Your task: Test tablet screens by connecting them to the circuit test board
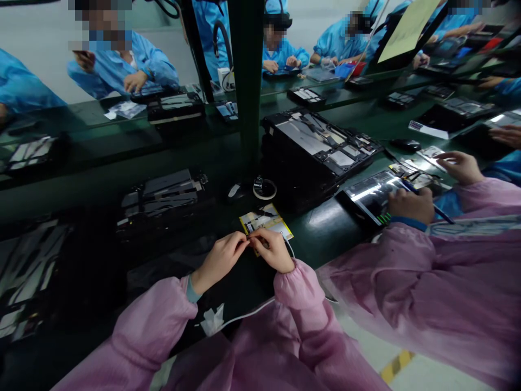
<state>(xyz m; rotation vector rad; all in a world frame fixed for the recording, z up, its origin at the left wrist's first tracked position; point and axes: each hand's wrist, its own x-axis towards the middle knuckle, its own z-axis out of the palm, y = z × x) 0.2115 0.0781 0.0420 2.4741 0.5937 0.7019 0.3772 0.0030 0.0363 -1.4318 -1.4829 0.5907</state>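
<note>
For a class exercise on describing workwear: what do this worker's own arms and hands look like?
The left sleeve and right sleeve are loose pink smock cloth, gathered at the cuffs. A light blue inner cuff shows at the left wrist. The left hand and right hand are bare, ungloved.

On the workbench, a flat battery pack lies directly before the person – a roll of tape sits just behind it, beside a large opened device casing. Farther right lie a computer mouse and, nearer, a tablet under a co-worker's hand. Left of the pack lies another opened device – a post rises behind it.
</note>
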